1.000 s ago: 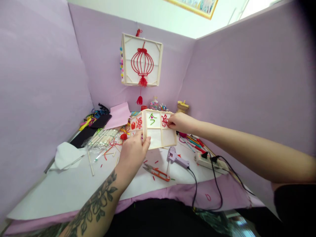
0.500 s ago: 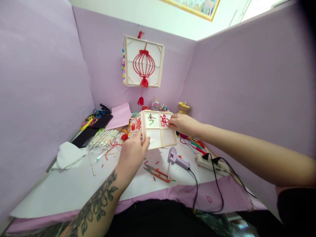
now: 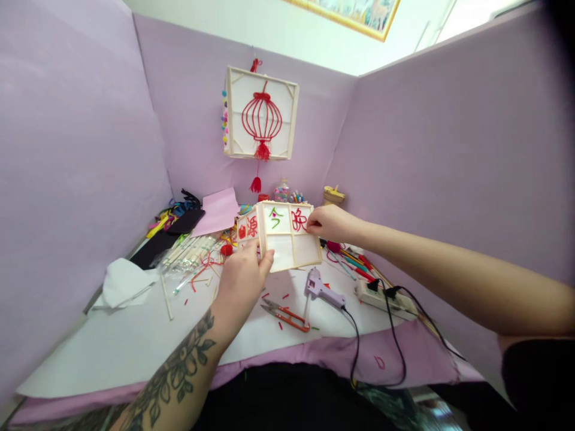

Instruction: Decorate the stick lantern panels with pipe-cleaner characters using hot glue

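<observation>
My left hand (image 3: pixel 246 268) grips a small white paper lantern box (image 3: pixel 281 254) with pale wooden strips at its lower left corner, thumb on the front. Its front panel carries a green character (image 3: pixel 275 218) and a red character (image 3: pixel 298 220); further red shapes show on the left side. At the right end of the red character, my right hand (image 3: pixel 330 222) is closed, its fingertips curled against the box's edge. What those fingertips pinch, if anything, is hidden. Below the box lie a lilac glue gun (image 3: pixel 324 288) and orange-handled thread snips (image 3: pixel 287 315).
A larger lantern (image 3: pixel 263 114) with a red tassel hangs at the back. A power strip (image 3: pixel 386 299) with black cords lies at right. Bagged sticks (image 3: pixel 188 254), pink paper (image 3: pixel 216 211) and white cloth-like material (image 3: pixel 126 281) lie at left; red scraps dot the white tabletop (image 3: pixel 99 353).
My right hand has shifted slightly, its fingers curling more at the red character's right edge. My left hand keeps its hold on the box, which has hardly moved.
</observation>
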### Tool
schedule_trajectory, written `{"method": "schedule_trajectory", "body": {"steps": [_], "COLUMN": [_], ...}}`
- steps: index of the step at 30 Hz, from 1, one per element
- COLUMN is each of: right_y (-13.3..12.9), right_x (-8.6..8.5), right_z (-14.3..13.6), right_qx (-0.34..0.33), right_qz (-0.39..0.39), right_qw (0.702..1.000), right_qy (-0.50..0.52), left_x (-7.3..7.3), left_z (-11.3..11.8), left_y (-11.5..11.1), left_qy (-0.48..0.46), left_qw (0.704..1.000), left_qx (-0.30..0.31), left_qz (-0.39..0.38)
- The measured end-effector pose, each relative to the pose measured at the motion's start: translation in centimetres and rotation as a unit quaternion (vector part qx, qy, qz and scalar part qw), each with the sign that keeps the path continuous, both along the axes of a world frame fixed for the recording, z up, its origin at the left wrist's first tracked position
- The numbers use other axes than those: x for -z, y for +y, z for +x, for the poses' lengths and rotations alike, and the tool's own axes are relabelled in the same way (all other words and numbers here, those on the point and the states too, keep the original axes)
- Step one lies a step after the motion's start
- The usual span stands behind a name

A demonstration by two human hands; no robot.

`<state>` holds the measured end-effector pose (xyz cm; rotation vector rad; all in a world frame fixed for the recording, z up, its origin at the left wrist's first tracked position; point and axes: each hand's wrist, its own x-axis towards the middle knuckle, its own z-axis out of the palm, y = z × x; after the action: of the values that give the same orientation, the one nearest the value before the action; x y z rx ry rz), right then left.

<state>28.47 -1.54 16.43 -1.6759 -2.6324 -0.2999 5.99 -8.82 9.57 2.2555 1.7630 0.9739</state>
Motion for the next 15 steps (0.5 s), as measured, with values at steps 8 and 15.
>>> {"method": "schedule_trajectory", "body": {"steps": [8, 15], "right_y": [-0.5, -0.5], "right_x": [-0.4, 0.7], "right_z": [-1.1, -0.8], "right_qx": [0.03, -0.005], "right_qz": [-0.019, 0.002], "right_qw": [0.997, 0.992], "right_qy": [-0.067, -0.123], "left_x": [-0.1, -0.3], "left_z": [0.2, 0.3], "left_y": [0.0, -0.2], "left_qy": [0.009, 0.022], "left_qw": [1.0, 1.0], "left_qx": [0.0, 0.002], "left_qz": [-0.004, -0.007]}}
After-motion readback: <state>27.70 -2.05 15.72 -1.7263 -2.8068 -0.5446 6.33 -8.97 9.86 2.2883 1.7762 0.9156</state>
